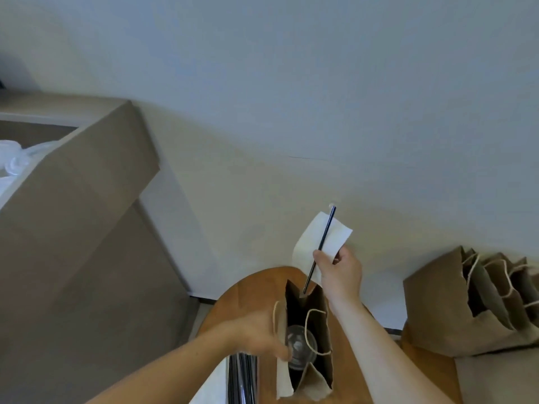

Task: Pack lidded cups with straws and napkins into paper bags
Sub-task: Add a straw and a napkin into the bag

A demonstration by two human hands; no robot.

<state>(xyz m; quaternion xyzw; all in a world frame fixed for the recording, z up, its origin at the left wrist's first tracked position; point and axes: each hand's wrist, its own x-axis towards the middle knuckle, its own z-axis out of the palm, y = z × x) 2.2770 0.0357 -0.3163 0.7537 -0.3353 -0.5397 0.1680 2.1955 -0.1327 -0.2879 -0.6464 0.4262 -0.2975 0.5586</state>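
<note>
Two hands work at one open paper bag standing on a round wooden table. Inside the bag, toward its near end, sits a clear cup with its lid on. The left hand reaches in from the bag's left side, and its curled fingers grip the bag's left wall just beside the cup; motion blur softens the fingertips. The right hand is raised above the bag's far end and pinches a black straw and a white napkin together between thumb and fingers. The straw slants down, its lower tip right at the bag's mouth, and the napkin lies behind it. Just left of the bag, at the near edge, lies a shiny bundle of dark straws. Well to the bag's right stand several more brown bags in a row. Far to the bag's left is a big cardboard box.
</note>
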